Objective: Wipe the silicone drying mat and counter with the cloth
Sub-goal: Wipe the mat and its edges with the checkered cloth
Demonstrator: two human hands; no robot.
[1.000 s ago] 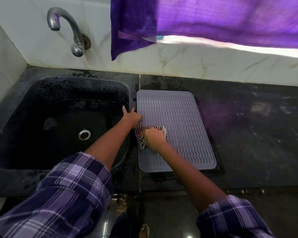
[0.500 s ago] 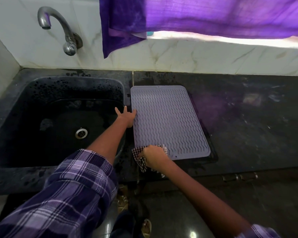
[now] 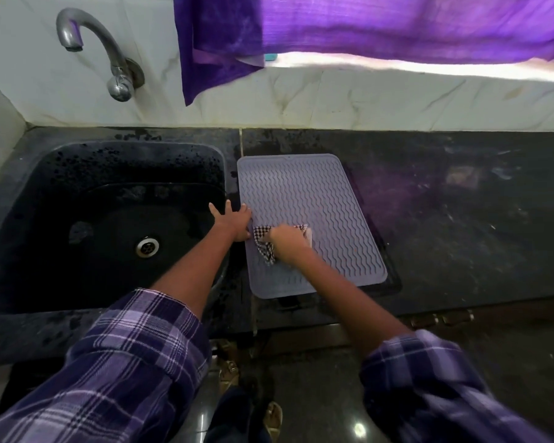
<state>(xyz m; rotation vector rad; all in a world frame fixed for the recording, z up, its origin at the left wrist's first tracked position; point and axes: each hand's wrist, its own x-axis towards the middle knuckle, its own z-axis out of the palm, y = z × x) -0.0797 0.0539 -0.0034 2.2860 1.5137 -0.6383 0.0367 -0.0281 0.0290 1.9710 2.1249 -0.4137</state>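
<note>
A grey silicone drying mat with wavy ridges lies on the dark counter, just right of the sink. My right hand presses a black-and-white checked cloth onto the mat's left middle part; the hand is blurred. My left hand rests flat with fingers spread on the mat's left edge, beside the cloth.
A black sink with a metal drain lies to the left, under a curved tap. A purple curtain hangs over the marble back wall. The counter's front edge runs just below the mat, with floor beneath.
My right hand has moved the cloth from the mat's near left corner back up to its left middle. My left hand stays on the mat's left edge.
</note>
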